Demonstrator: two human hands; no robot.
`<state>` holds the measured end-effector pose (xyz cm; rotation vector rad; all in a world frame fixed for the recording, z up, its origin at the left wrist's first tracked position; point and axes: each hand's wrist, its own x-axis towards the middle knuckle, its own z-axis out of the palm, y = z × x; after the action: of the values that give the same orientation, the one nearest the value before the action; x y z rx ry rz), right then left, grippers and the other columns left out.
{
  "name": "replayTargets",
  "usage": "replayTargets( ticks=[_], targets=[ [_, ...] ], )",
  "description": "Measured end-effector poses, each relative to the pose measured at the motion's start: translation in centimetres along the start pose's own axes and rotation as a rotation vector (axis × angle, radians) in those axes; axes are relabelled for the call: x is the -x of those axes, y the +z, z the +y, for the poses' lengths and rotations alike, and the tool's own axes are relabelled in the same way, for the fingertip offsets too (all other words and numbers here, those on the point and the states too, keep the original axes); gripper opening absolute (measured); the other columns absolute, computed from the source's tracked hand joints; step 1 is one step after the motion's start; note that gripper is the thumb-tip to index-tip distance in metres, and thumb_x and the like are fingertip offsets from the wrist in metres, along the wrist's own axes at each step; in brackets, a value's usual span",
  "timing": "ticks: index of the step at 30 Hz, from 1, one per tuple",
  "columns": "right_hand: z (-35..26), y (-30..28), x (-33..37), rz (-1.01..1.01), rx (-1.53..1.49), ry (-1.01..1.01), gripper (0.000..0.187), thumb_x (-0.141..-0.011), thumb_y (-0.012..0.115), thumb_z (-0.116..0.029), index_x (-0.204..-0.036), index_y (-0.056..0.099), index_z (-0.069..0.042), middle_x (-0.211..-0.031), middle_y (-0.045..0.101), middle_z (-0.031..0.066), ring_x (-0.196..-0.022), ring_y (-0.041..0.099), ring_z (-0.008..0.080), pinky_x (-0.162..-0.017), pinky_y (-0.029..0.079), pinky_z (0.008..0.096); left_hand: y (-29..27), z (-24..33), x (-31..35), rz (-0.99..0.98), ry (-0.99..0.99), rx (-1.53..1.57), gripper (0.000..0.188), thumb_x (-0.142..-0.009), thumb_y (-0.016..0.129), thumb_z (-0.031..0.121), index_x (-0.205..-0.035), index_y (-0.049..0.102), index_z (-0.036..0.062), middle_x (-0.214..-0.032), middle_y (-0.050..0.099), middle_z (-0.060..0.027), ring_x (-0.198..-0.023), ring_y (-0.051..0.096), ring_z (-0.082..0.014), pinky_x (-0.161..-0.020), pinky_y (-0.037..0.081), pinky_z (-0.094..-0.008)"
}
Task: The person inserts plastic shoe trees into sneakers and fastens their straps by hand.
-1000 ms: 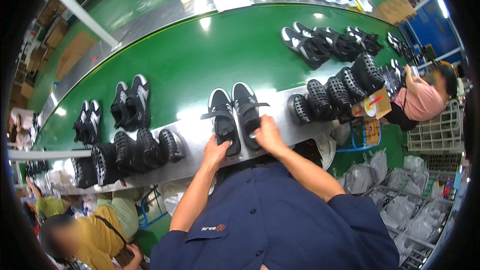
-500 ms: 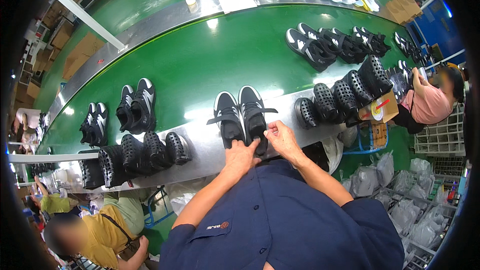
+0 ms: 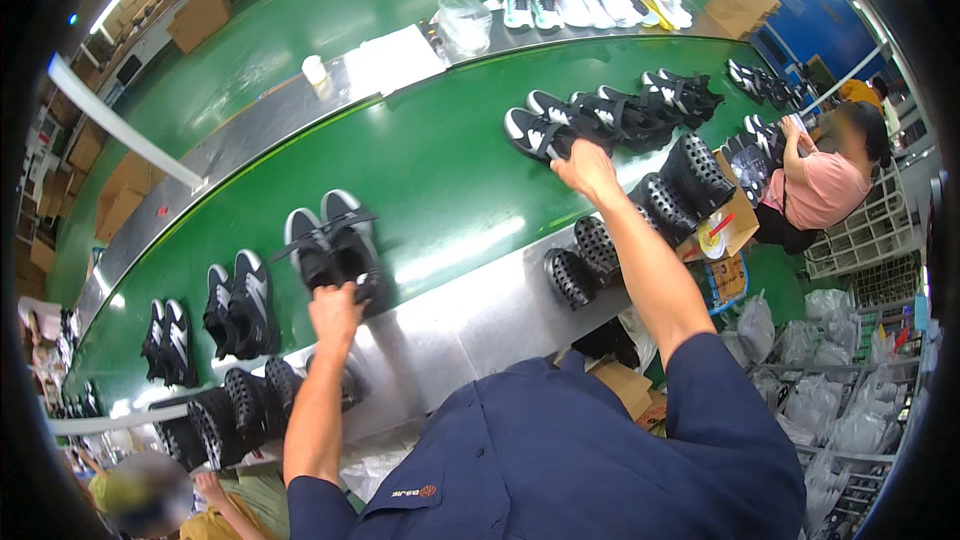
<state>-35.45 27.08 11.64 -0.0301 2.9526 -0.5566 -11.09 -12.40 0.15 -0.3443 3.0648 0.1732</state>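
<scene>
A pair of black sneakers with pale toes and loose straps sits side by side at left of centre on the green belt, toes pointing away. At their heels, my left hand is closed on the backs of the shoes. My right arm reaches far out to the right. There my right hand grips the opening of another black-and-white sneaker, the nearest of a row of similar pairs. My fingertips are partly hidden inside that shoe.
Perforated black shoe forms line the metal ledge on both sides of me. Further sneaker pairs stand to the left. A seated co-worker in pink is at right, another person at lower left. A carton holds a drink cup.
The strapped pair has moved left from in front of me, with my left hand at its heels. My right hand has left it and reached right onto another sneaker. The view has shifted.
</scene>
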Motion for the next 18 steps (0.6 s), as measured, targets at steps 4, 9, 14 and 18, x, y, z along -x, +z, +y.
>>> replayTargets(
  ticks=[4,9,14,18],
  targets=[
    [3.8,2.1,-9.5,-0.128,0.11,0.194,0.039,-0.083,0.06,-0.015,-0.115,0.068,0.006,-0.125,0.063,0.0275,-0.121,0.06,0.0413,-0.101,0.05,0.0461,-2.6,-3.0,-0.3,-0.185,-0.114,-0.024,0.047,-0.07,0.083,0.026,-0.113,0.07,0.0141,-0.112,0.063,-0.0186,-0.109,0.057,-0.037,-0.091,0.05,-0.0459],
    [6.2,4.2,-14.2,-0.172,0.362,0.236,0.047,-0.084,0.061,-0.019,-0.127,0.063,0.0,-0.136,0.06,0.0192,-0.129,0.056,0.0338,-0.106,0.046,0.0423,-5.1,-0.7,4.2,0.168,-0.098,0.197,0.042,-0.076,0.078,0.012,-0.115,0.066,0.004,-0.122,0.06,-0.0221,-0.114,0.055,-0.0391,-0.094,0.047,-0.0453],
    [9.0,6.4,-17.0,-0.177,0.49,0.175,0.044,-0.084,0.066,-0.023,-0.124,0.066,-0.004,-0.129,0.065,0.0172,-0.121,0.062,0.0324,-0.1,0.05,0.0431,-3.3,2.7,10.4,-0.005,-0.301,0.602,0.02,-0.082,0.071,0.006,-0.101,0.071,-0.0009,-0.091,0.069,-0.0194,-0.08,0.068,-0.0331,-0.076,0.054,-0.0409],
    [3.9,4.0,-16.0,-0.261,0.441,-0.083,0.042,-0.074,0.077,-0.026,-0.105,0.072,0.001,-0.112,0.07,0.0224,-0.105,0.068,0.0383,-0.088,0.056,0.0449,-2.7,5.4,12.1,-0.051,-0.351,0.705,0.015,-0.084,0.071,0.006,-0.097,0.072,-0.0008,-0.093,0.071,-0.0183,-0.085,0.07,-0.0338,-0.079,0.055,-0.0394]
  ],
)
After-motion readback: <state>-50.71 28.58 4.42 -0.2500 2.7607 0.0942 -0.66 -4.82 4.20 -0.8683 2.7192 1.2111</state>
